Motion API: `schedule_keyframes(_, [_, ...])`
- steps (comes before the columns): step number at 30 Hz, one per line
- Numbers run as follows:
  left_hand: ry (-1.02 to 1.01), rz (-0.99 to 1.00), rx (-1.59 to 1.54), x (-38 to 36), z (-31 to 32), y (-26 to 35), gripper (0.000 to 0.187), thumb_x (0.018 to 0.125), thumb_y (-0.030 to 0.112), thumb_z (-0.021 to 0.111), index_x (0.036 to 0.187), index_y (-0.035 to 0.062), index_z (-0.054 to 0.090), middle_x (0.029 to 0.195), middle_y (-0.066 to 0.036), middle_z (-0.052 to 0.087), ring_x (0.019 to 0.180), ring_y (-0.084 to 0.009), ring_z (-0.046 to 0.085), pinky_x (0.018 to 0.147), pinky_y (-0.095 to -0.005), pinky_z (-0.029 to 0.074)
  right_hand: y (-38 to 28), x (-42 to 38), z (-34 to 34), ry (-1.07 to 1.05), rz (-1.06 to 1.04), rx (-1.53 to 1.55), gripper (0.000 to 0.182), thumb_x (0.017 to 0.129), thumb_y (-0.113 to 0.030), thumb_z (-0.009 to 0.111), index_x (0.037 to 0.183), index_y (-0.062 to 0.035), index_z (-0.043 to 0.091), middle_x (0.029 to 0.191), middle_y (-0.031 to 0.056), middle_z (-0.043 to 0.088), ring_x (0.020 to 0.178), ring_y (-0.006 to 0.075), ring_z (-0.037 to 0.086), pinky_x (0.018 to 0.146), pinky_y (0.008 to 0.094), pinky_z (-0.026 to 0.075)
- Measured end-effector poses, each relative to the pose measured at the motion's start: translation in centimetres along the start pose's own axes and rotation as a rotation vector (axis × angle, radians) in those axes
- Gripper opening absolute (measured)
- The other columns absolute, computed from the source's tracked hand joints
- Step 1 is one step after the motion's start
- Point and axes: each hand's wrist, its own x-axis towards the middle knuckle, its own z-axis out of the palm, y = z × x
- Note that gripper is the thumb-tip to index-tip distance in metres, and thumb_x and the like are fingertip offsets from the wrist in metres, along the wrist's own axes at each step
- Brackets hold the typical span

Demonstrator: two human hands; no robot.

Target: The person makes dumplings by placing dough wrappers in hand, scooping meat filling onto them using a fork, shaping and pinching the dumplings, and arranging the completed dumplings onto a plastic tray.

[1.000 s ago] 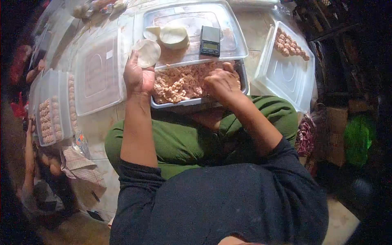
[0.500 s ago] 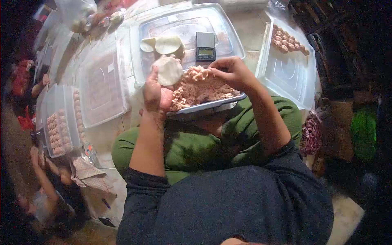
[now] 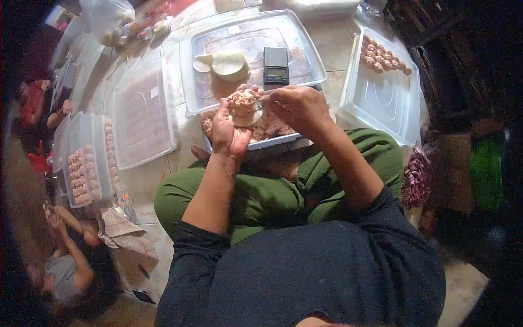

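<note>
My left hand (image 3: 233, 136) cups a round, pale dumpling wrapper (image 3: 248, 119), its palm turned up. A lump of pink minced filling (image 3: 243, 101) sits on the wrapper. My right hand (image 3: 298, 109) is closed around a thin utensil (image 3: 264, 95), apparently a spoon, whose tip meets the lump; its shape is mostly hidden. Beneath both hands, a tray (image 3: 278, 143) of minced filling (image 3: 275, 128) rests at my lap. Beyond them, more wrappers (image 3: 230, 64) lie on a clear plastic lid beside a small digital scale (image 3: 276, 65).
The clear lid (image 3: 310, 60) is in front. At right, a plastic container (image 3: 381, 103) holds filled balls (image 3: 381, 55). At left are another lid (image 3: 143, 120), a box of dumplings (image 3: 81, 169) and a cloth (image 3: 126, 234). Another person (image 3: 68, 261) sits at the far left.
The lump of filling has gone from beside my right hand onto the wrapper. My left hand has shifted right and lowered the wrapper; my right hand has moved slightly left and down.
</note>
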Motion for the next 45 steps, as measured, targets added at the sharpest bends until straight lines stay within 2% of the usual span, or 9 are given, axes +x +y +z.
schedule_keyframes(7, [0.016, 0.156, -0.001, 0.5, 0.4, 2.1, 0.052, 0.098, 0.036, 0.019, 0.128, -0.0026, 0.036, 0.126, -0.022, 0.046, 0.119, -0.0353, 0.043, 0.101, -0.0459, 0.036, 0.2, 0.3, -0.6, 0.248, -0.089, 0.230, 0.012, 0.081, -0.015, 0.064, 0.089, -0.0061, 0.067, 0.080, 0.0119, 0.066, 0.069, 0.0223, 0.065, 0.060, 0.0311, 0.050])
schedule_keyframes(11, [-0.007, 0.148, 0.030, 0.1, 0.8, 1.1, 0.051, 0.098, 0.034, 0.019, 0.128, -0.0031, 0.035, 0.128, -0.024, 0.043, 0.120, -0.0357, 0.042, 0.103, -0.0457, 0.033, -1.3, -0.6, 2.5, 0.200, -0.053, 0.221, 0.012, 0.080, -0.017, 0.065, 0.086, -0.0061, 0.065, 0.078, 0.0128, 0.065, 0.069, 0.0277, 0.064, 0.060, 0.0351, 0.050])
schedule_keyframes(15, [0.059, 0.219, 0.044, 0.2, 0.7, 2.1, 0.051, 0.098, 0.034, 0.017, 0.128, -0.0027, 0.035, 0.128, -0.024, 0.043, 0.119, -0.0344, 0.043, 0.102, -0.0455, 0.035, -0.9, -0.9, 1.4, 0.137, -0.067, 0.187, 0.011, 0.080, -0.016, 0.064, 0.087, -0.0083, 0.066, 0.080, 0.0123, 0.065, 0.071, 0.0261, 0.063, 0.059, 0.0338, 0.049])
schedule_keyframes(19, [-0.026, 0.176, 0.110, 0.2, 0.5, 2.2, 0.051, 0.098, 0.034, 0.017, 0.128, -0.0030, 0.035, 0.126, -0.024, 0.045, 0.118, -0.0345, 0.045, 0.101, -0.0452, 0.036, -0.5, 0.3, -0.4, 0.322, -0.143, 0.068, 0.009, 0.077, -0.011, 0.066, 0.085, -0.0082, 0.067, 0.082, 0.0096, 0.063, 0.076, 0.0244, 0.062, 0.062, 0.0323, 0.049])
schedule_keyframes(28, [0.031, 0.151, 0.296, 0.5, 0.0, 1.8, 0.048, 0.098, 0.031, 0.024, 0.131, -0.0022, 0.033, 0.123, -0.020, 0.047, 0.112, -0.0286, 0.049, 0.098, -0.0414, 0.040, 1.0, 0.8, -0.2, 0.259, -0.090, 0.283, 0.011, 0.072, -0.005, 0.070, 0.083, -0.0049, 0.067, 0.085, 0.0093, 0.061, 0.077, 0.0212, 0.061, 0.065, 0.0303, 0.051])
schedule_keyframes(31, [-0.020, 0.062, 0.280, 0.4, 0.7, 0.3, 0.050, 0.098, 0.036, 0.021, 0.129, 0.0005, 0.038, 0.114, -0.015, 0.053, 0.104, -0.0234, 0.053, 0.093, -0.0385, 0.044, 0.6, 1.0, 0.5, 0.197, -0.164, 0.231, 0.010, 0.073, -0.004, 0.069, 0.082, -0.0036, 0.066, 0.086, 0.0103, 0.061, 0.079, 0.0220, 0.061, 0.064, 0.0304, 0.050])
schedule_keyframes(32, [-0.054, 0.056, 0.238, 0.1, 0.7, 0.5, 0.051, 0.098, 0.037, 0.020, 0.129, 0.0014, 0.039, 0.113, -0.014, 0.054, 0.103, -0.0226, 0.054, 0.092, -0.0378, 0.044, 1.6, 1.0, 1.8, 0.217, -0.128, 0.288, 0.009, 0.073, -0.013, 0.068, 0.081, -0.0093, 0.065, 0.085, 0.0095, 0.060, 0.077, 0.0292, 0.059, 0.068, 0.0362, 0.048])
schedule_keyframes(38, [-0.083, 0.093, 0.007, 0.3, -0.3, 1.4, 0.089, 0.081, 0.073, 0.021, 0.127, -0.0010, 0.038, 0.116, -0.016, 0.054, 0.108, -0.0260, 0.053, 0.094, -0.0412, 0.042, 0.5, 1.1, 0.4, 0.271, -0.127, 0.338, 0.011, 0.071, -0.001, 0.068, 0.081, -0.0039, 0.067, 0.083, 0.0082, 0.060, 0.072, 0.0188, 0.060, 0.063, 0.0275, 0.048])
schedule_keyframes(45, [-0.150, 0.224, -0.155, -0.5, 0.4, 2.5, 0.098, 0.075, 0.079, 0.025, 0.129, -0.0019, 0.037, 0.115, -0.014, 0.053, 0.103, -0.0241, 0.054, 0.093, -0.0393, 0.041, -2.6, 0.1, 0.6, 0.116, -0.187, 0.261, 0.015, 0.072, 0.000, 0.067, 0.087, -0.0027, 0.066, 0.089, 0.0102, 0.059, 0.078, 0.0205, 0.060, 0.068, 0.0297, 0.048])
